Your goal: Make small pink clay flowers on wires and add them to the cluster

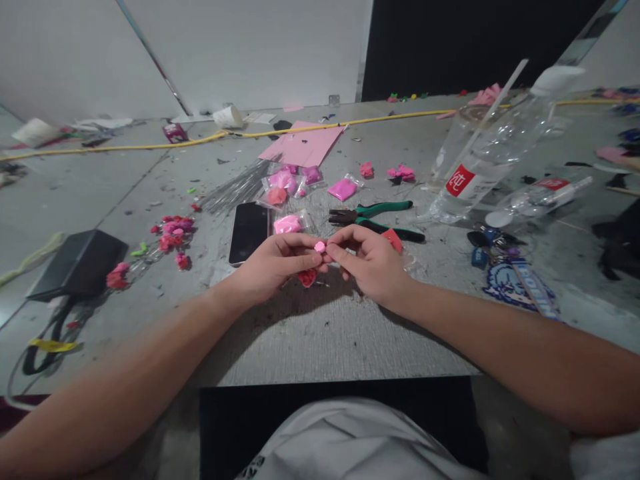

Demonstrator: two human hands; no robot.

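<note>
A small lump of light pink clay (320,247) is pinched between the thumb and fingertips of my left hand (270,263). From the other side, the closed fingertips of my right hand (373,263) press against the same lump. Just below the fingers lies a red, rose-like clay piece (307,277), partly hidden by my left hand. Behind my hands are a packet of pink clay (289,224) and green-handled pliers (367,215). A black phone (249,232) lies beyond my left wrist, and a red packet (393,239) sits partly behind my right hand.
Red and pink clay flowers (175,233) and thin wires (237,187) lie to the left, near a black adapter (80,265). Rightward stand a water bottle (483,163) and a cup with a straw (450,150), near keys with a tag (520,283). A yellow cable (300,131) crosses behind.
</note>
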